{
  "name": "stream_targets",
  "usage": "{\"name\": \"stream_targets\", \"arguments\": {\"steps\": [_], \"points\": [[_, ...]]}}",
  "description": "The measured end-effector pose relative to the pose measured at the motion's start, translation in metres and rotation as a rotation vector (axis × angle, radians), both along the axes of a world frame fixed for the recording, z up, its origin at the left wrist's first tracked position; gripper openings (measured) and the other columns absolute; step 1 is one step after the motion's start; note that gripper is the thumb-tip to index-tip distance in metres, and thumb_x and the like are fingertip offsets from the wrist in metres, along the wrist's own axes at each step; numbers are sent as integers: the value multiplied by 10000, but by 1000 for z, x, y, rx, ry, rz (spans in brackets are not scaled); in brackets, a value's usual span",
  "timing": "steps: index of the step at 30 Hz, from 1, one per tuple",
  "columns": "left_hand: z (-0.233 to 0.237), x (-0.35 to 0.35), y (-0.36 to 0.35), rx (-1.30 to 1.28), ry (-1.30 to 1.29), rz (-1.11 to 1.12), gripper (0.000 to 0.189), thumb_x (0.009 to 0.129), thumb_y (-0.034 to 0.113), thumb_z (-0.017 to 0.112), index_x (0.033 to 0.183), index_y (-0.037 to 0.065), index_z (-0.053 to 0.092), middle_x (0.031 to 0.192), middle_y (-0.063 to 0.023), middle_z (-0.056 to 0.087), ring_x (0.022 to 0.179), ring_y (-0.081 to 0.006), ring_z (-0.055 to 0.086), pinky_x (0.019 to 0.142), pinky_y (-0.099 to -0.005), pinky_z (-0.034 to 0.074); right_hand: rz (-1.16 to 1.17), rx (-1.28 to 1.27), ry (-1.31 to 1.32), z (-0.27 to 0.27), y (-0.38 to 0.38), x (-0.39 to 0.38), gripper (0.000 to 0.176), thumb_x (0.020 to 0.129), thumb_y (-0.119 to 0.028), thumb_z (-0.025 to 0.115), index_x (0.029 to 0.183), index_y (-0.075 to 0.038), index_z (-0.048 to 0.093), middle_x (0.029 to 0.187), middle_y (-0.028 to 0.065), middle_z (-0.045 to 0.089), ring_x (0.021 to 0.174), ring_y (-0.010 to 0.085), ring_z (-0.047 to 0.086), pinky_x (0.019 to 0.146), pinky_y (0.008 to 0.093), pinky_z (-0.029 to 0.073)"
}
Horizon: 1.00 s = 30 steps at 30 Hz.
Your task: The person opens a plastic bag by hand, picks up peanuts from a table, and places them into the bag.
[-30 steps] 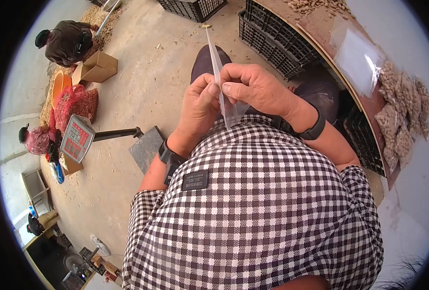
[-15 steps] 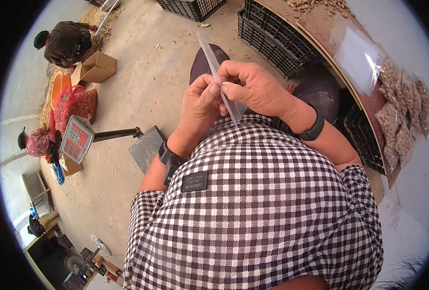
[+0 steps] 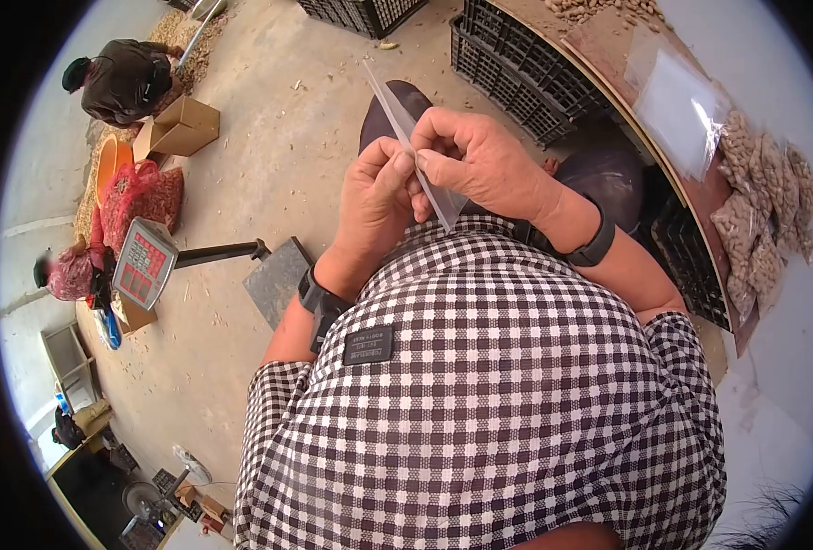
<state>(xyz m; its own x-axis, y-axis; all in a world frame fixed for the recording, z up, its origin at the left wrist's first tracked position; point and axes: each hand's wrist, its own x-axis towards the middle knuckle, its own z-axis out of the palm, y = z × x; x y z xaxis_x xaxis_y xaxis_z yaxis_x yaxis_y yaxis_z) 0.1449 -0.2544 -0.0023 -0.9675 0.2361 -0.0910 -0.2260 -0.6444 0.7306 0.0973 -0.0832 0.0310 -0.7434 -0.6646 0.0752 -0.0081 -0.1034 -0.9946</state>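
Observation:
A clear plastic bag (image 3: 388,103), seen almost edge-on, is held up in front of my checked shirt. My left hand (image 3: 379,188) pinches it between thumb and bent fingers near its middle. From the other side, my right hand (image 3: 480,163) pinches the same spot, its thumb and forefinger almost touching the left thumb. Nothing shows inside the bag. On the board to my right lie a stack of flat clear bags (image 3: 677,110) and several clear bags filled with peanuts (image 3: 759,211).
Black crates (image 3: 526,78) support the board, with loose peanuts (image 3: 604,11) at its far end. To the left stand a scale (image 3: 145,263), a red mesh sack (image 3: 145,206), an orange basin (image 3: 113,165) and a cardboard box (image 3: 186,126). Two people (image 3: 122,82) work near heaped peanuts.
Both hands have shifted very slightly up and left with the bag, and its upper end leans a little further left. Both still pinch it.

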Motion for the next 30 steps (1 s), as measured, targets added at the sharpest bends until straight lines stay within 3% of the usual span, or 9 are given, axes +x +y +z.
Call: {"name": "stream_targets", "arguments": {"steps": [3,12,18,30], "points": [[1,0,1,16,2,5,146,955,188,574,909,58,527,720,-36,574,556,-125,580,469,-237,461,-47,-15,-24,3,-1,2,53,927,-84,546,933,-33,554,806,1,602,729,59,587,687,214,484],[-2,-1,-1,6,36,48,153,967,192,552,905,54,530,719,-40,579,545,-116,578,464,-226,464,3,-156,-135,3,-1,2,153,963,-101,500,1027,27,554,813,50,615,782,122,633,733,253,535],[0,0,-1,-37,44,45,157,964,188,559,894,51,529,709,-49,583,533,-121,578,462,-230,468,-74,-114,-74,3,-2,0,204,943,-178,578,921,18,628,752,18,614,709,70,574,656,214,481],[2,1,0,-37,33,22,147,960,172,563,891,50,522,707,-48,572,548,-126,581,467,-229,468,-82,-12,-99,8,0,-1,201,943,-173,577,894,9,645,728,7,611,679,56,549,643,210,466]]}}
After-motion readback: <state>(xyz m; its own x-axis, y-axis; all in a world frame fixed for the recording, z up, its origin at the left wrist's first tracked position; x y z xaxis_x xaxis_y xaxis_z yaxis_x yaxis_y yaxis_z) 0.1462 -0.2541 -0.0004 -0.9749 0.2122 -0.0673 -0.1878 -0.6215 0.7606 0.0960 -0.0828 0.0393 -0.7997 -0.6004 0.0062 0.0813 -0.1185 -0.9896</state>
